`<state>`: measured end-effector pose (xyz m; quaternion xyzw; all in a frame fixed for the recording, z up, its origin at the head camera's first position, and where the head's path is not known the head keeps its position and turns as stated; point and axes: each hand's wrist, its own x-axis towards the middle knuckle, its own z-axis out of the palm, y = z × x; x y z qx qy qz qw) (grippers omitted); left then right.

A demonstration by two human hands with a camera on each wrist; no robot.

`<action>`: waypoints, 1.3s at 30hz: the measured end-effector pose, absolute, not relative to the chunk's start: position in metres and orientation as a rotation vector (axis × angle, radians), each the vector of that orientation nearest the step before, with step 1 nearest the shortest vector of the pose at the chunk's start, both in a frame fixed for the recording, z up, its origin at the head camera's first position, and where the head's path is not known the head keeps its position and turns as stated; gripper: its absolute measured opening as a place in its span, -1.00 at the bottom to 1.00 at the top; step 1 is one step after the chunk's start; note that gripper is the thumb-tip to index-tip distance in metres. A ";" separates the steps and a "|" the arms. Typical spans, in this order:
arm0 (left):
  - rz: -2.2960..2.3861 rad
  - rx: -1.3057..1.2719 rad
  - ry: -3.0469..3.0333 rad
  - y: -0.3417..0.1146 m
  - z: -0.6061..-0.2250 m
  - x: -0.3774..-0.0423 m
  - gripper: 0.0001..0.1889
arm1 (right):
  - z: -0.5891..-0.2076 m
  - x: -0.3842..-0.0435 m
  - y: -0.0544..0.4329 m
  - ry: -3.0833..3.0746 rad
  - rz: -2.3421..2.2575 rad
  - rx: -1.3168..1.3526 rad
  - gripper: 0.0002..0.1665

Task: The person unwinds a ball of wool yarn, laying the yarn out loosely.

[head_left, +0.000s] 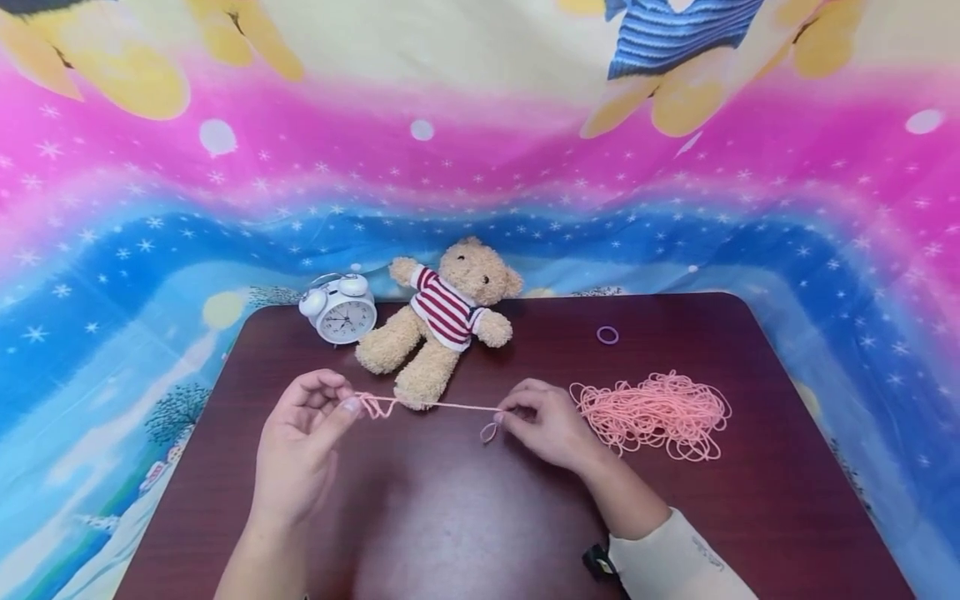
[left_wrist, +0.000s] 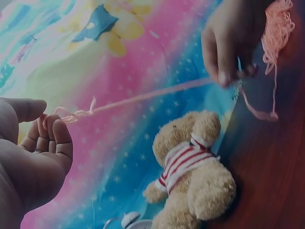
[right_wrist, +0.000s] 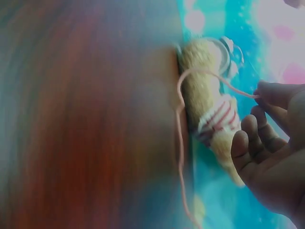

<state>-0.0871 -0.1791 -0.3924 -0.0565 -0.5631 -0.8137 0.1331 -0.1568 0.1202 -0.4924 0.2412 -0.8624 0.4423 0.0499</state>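
Observation:
A taut strand of pink yarn (head_left: 450,406) runs between the two hands above the table. My left hand (head_left: 296,454) pinches its left end between thumb and fingers, where a few small loops (head_left: 377,406) bunch just past the fingertips. On the other side my right hand (head_left: 546,425) pinches the strand between thumb and forefinger. A small loop (head_left: 489,432) dangles below those fingertips. In the right wrist view the yarn (right_wrist: 180,143) droops slack from the right hand (right_wrist: 271,157). The loose pile of pink yarn (head_left: 660,412) lies just right of that hand.
A teddy bear (head_left: 448,308) in a red-and-white striped shirt lies at the back of the dark wooden table (head_left: 450,533). Left of it stands a white alarm clock (head_left: 346,320). A purple ring (head_left: 607,335) lies at the back right. Printed cloth (head_left: 480,167) hangs behind.

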 end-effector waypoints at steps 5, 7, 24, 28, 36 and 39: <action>-2.290 -0.019 -1.710 -0.182 -0.398 -0.089 -0.70 | -0.481 -0.153 0.149 -2.610 1.318 0.650 -0.95; -2.275 0.018 -1.722 -0.183 -0.401 -0.090 -0.68 | -0.477 -0.151 0.159 -2.601 1.305 0.627 -0.95; -2.257 0.145 -1.773 -0.190 -0.416 -0.096 -0.64 | -0.463 -0.130 0.240 -2.554 1.082 0.526 -0.84; -2.270 0.128 -1.771 -0.187 -0.420 -0.099 -0.58 | -0.459 -0.123 0.249 -2.549 1.057 0.504 -0.83; -2.282 0.137 -1.808 -0.185 -0.425 -0.105 -0.52 | -0.454 -0.119 0.272 -2.540 0.963 0.467 -0.78; -2.294 0.146 -1.836 -0.185 -0.427 -0.107 -0.53 | -0.451 -0.118 0.282 -2.559 0.958 0.425 -0.80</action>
